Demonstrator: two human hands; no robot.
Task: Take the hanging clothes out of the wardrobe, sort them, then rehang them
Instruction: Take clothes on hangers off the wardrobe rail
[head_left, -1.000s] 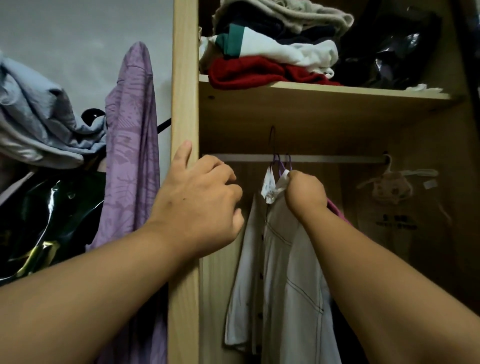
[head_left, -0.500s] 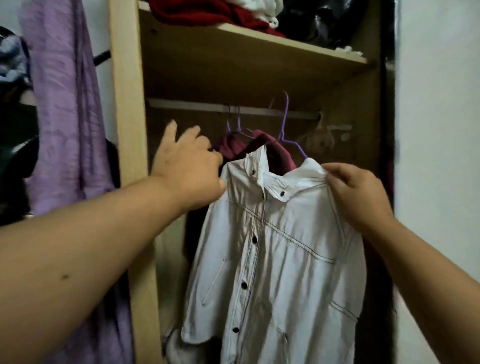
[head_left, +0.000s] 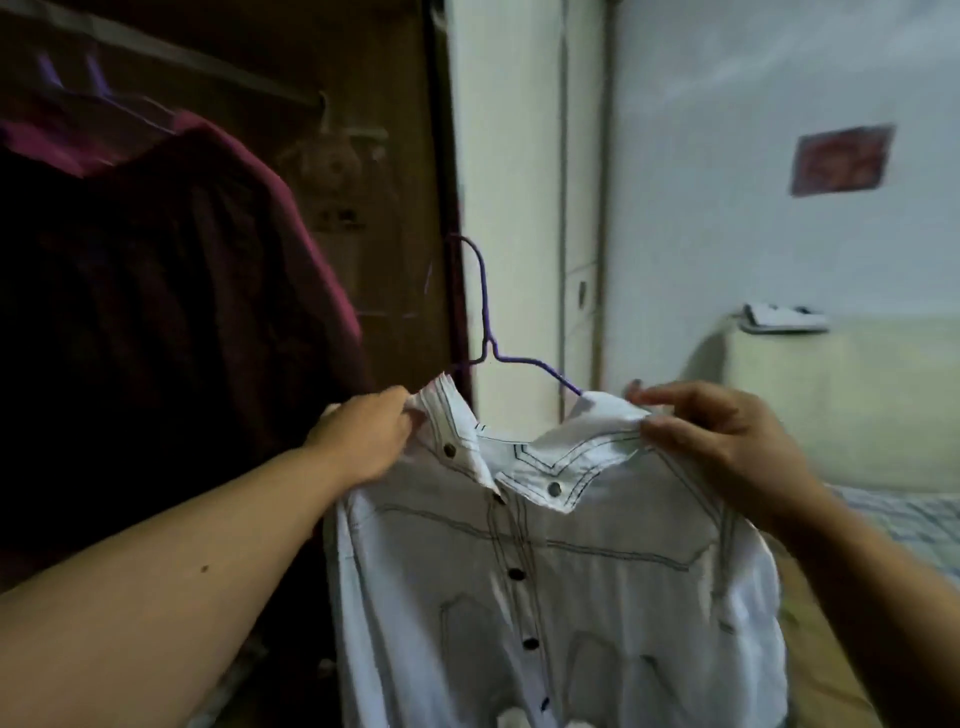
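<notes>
Centre frame, a white shirt (head_left: 545, 571) on its purple hanger (head_left: 485, 312) is pinched at each shoulder by the left hand (head_left: 363, 441) and right hand (head_left: 722, 441), held spread, apparently for sorting.

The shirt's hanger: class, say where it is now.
Head view, centre: the hanger rises from the collar of the shirt, off the rail, between the left hand and right hand, right of the maroon garment.

Maroon garment (head_left: 234, 234) close left, open room right.
</notes>
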